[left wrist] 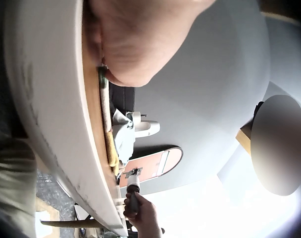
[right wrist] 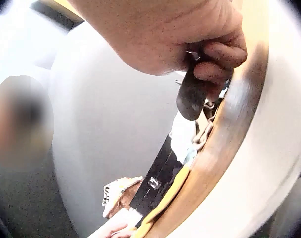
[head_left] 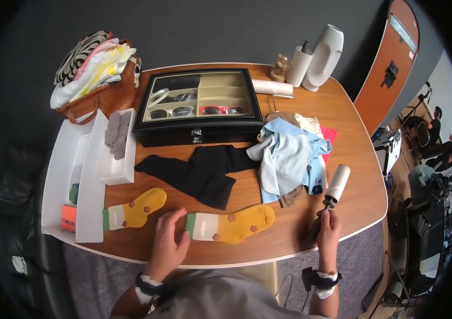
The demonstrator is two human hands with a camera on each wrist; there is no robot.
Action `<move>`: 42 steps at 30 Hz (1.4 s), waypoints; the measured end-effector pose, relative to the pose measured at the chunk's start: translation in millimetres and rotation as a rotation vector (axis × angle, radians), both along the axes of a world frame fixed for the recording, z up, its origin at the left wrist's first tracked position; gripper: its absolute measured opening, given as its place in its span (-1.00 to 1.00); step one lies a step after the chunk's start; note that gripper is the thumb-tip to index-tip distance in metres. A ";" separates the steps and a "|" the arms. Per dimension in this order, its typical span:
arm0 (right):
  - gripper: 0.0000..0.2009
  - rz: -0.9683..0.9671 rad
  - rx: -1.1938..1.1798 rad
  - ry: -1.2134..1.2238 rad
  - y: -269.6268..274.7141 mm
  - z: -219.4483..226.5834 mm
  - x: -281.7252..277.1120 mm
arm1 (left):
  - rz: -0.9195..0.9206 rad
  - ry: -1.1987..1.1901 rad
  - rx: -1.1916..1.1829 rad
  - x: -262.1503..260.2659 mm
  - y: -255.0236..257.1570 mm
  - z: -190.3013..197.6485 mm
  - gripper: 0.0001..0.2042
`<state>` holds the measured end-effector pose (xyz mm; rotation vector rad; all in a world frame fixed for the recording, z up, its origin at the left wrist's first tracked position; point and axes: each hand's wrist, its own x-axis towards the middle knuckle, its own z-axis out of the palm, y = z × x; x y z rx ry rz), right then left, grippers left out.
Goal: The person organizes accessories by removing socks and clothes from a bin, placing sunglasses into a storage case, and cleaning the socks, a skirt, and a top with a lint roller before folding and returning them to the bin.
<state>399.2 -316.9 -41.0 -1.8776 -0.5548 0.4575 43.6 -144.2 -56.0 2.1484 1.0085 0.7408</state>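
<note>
My right hand (head_left: 330, 234) grips the dark handle of a lint roller (head_left: 338, 182), its white roll pointing up and away over the right part of the table. The butt of that handle (right wrist: 191, 99) juts out of my curled fingers in the right wrist view. Between two yellow socks, my left hand (head_left: 168, 242) rests with loosely bent fingers and holds nothing. Its fingertips are right at the green cuff of the longer sock (head_left: 236, 223), which lies flat with brown patches. The other sock (head_left: 140, 208) lies to the left. Black garments (head_left: 199, 173) spread behind them.
Light blue cloth (head_left: 287, 154) lies heaped on other fabrics at right. Behind stands a black glasses case (head_left: 175, 133). White boxes (head_left: 89, 212) stand left, before a brown basket (head_left: 122, 95) of clothes. A white vase (head_left: 324, 56) and paper roll (head_left: 273, 87) sit at the back.
</note>
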 end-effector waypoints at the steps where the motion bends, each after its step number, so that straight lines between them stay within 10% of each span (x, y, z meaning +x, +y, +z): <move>1: -0.68 -0.008 -0.037 -0.091 0.6 -6.2 11.4 | -0.006 0.019 0.014 0.4 1.1 1.6 -0.48; 13: -0.72 -0.131 -0.478 -0.604 14.6 15.3 24.8 | -0.015 0.211 0.068 17.1 20.5 21.3 -0.64; 16: -0.83 -0.100 -0.175 -0.647 22.4 28.5 4.2 | -0.019 0.208 0.084 17.5 23.4 19.2 -0.70; 24: -0.71 0.717 -0.158 -0.703 79.3 23.2 -57.1 | -0.058 0.148 -0.093 18.6 26.5 17.3 -0.72; 33: -0.73 0.711 -0.138 -0.398 77.4 29.7 -58.0 | -0.028 0.012 -0.124 16.9 20.8 24.6 -0.82; 42: -0.63 0.852 -0.046 -0.703 51.0 75.8 -59.2 | -0.184 -0.022 0.177 -6.6 10.4 48.6 -0.71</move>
